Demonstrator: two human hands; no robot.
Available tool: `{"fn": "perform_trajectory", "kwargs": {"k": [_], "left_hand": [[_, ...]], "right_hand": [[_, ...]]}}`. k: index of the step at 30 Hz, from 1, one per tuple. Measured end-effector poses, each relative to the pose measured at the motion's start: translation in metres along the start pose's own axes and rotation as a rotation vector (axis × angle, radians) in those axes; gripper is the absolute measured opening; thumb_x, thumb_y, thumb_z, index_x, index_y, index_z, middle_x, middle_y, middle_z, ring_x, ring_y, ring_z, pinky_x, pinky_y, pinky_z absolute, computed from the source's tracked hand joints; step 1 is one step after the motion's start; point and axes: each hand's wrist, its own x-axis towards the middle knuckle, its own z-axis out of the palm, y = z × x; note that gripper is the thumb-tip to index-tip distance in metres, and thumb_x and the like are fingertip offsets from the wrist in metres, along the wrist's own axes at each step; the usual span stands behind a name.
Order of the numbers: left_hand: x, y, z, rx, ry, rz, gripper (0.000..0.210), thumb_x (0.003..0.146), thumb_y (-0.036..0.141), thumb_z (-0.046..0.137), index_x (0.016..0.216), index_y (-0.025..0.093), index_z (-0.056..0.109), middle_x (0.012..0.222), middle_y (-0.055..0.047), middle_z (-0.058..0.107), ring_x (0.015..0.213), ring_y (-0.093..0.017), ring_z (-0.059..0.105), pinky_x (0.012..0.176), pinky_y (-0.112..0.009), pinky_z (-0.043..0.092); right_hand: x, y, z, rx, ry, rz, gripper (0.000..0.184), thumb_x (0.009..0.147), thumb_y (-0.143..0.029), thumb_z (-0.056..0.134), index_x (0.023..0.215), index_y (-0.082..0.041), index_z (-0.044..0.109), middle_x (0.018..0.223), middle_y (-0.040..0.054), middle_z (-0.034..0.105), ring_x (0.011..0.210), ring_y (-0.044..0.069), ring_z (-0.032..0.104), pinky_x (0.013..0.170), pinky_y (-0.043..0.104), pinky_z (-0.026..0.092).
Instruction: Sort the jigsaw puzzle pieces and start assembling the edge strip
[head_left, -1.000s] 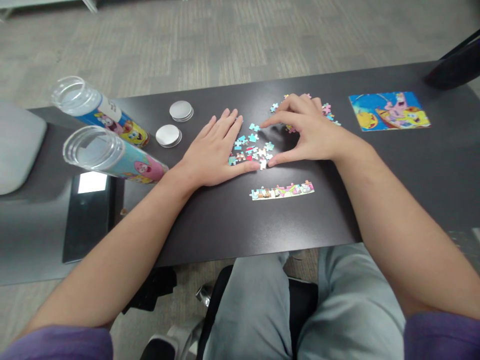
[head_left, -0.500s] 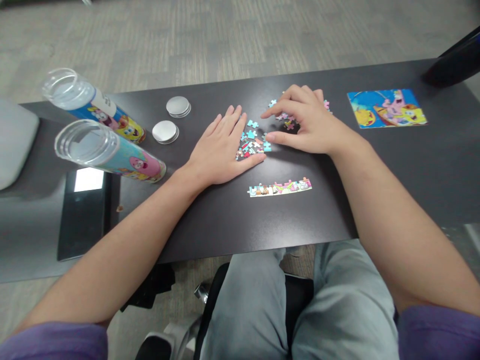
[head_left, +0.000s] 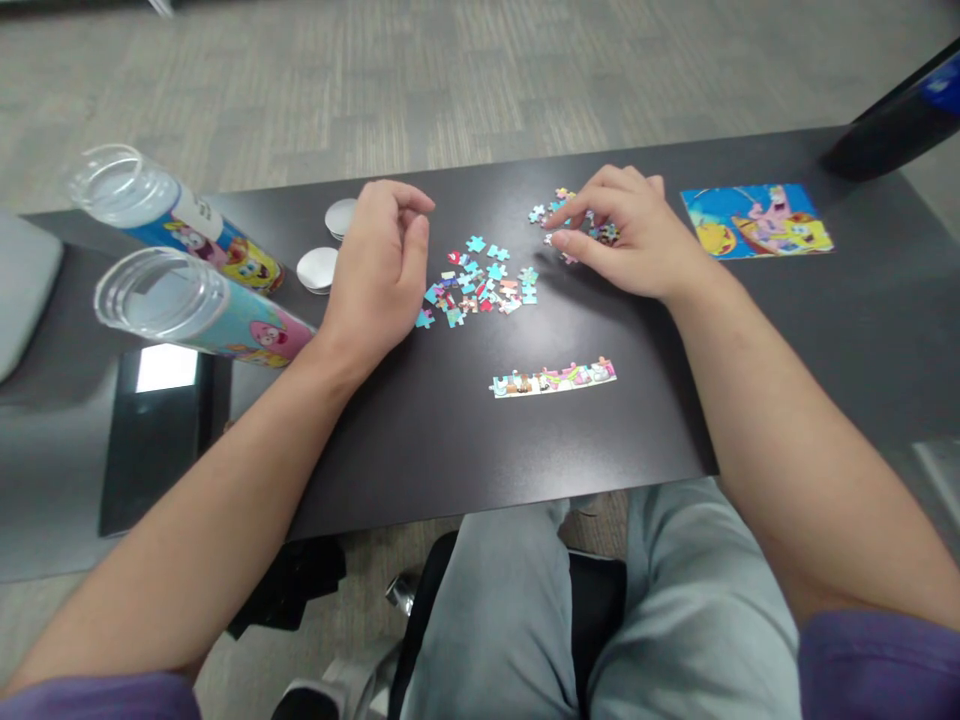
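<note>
My left hand point(head_left: 384, 268) is turned on its edge at the left side of a loose pile of jigsaw pieces point(head_left: 487, 282), mostly light blue with some red and white. Its fingers are loosely bent, thumb apart from the index finger, and nothing shows in it. Over a second, smaller pile of puzzle pieces point(head_left: 564, 208) hovers my right hand point(head_left: 626, 235), fingers curved and apart, hiding part of that pile. Closer to me lies a joined strip of puzzle pieces point(head_left: 553, 379), untouched by either hand.
Two clear-topped cartoon tubes point(head_left: 169, 300) stand at left, beside a dark tablet-like device point(head_left: 154, 450). White round lids point(head_left: 317, 269) lie close to my left hand. A cartoon picture card point(head_left: 757, 222) lies at right, with a dark object point(head_left: 892, 135) beyond it.
My left hand has moved left off the blue pile, rolling from palm-down onto its edge and uncovering more pieces. My right hand has shifted slightly right, away from the blue pieces.
</note>
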Motion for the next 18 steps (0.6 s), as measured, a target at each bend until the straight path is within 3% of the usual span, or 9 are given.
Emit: {"fn": "perform_trajectory", "kwargs": {"k": [5, 8, 10, 14, 18], "left_hand": [[-0.002, 0.006, -0.010, 0.176, -0.136, -0.101, 0.037, 0.129, 0.059, 0.053, 0.136, 0.035, 0.079, 0.144, -0.013, 0.087, 0.146, -0.041, 0.083, 0.136, -0.062, 0.064], [-0.004, 0.006, -0.017, 0.218, -0.143, -0.211, 0.035, 0.127, 0.063, 0.057, 0.130, 0.036, 0.079, 0.127, -0.013, 0.089, 0.144, -0.046, 0.085, 0.138, -0.066, 0.061], [-0.005, 0.003, -0.020, 0.136, -0.119, -0.203, 0.037, 0.126, 0.068, 0.062, 0.124, 0.034, 0.077, 0.115, -0.012, 0.088, 0.142, -0.045, 0.086, 0.134, -0.061, 0.064], [-0.006, -0.001, -0.013, -0.110, -0.145, -0.177, 0.037, 0.125, 0.063, 0.076, 0.109, 0.030, 0.069, 0.079, -0.003, 0.073, 0.110, -0.034, 0.089, 0.106, -0.043, 0.070], [-0.008, 0.005, -0.003, -0.202, -0.205, -0.228, 0.032, 0.127, 0.058, 0.074, 0.111, 0.030, 0.068, 0.070, 0.003, 0.066, 0.076, -0.025, 0.079, 0.081, -0.039, 0.062]], "right_hand": [[0.002, 0.003, 0.004, 0.017, -0.006, 0.016, 0.048, 0.116, -0.089, 0.069, 0.138, -0.056, 0.096, 0.124, 0.0118, 0.090, 0.141, 0.057, 0.066, 0.122, 0.085, 0.039], [0.001, 0.001, 0.004, 0.015, 0.004, 0.020, 0.047, 0.115, -0.086, 0.071, 0.140, -0.055, 0.097, 0.122, 0.0120, 0.091, 0.140, 0.058, 0.067, 0.120, 0.087, 0.040], [0.001, -0.001, 0.003, 0.014, 0.009, 0.016, 0.046, 0.115, -0.084, 0.071, 0.142, -0.056, 0.096, 0.122, 0.0114, 0.092, 0.138, 0.058, 0.068, 0.120, 0.089, 0.040], [0.000, 0.000, 0.004, -0.003, 0.031, -0.012, 0.046, 0.116, -0.081, 0.069, 0.140, -0.052, 0.096, 0.130, 0.0125, 0.092, 0.136, 0.058, 0.070, 0.119, 0.091, 0.043], [0.001, 0.005, 0.006, -0.031, 0.064, -0.037, 0.049, 0.119, -0.080, 0.066, 0.134, -0.046, 0.097, 0.133, 0.0140, 0.089, 0.132, 0.055, 0.073, 0.121, 0.088, 0.045]]}}
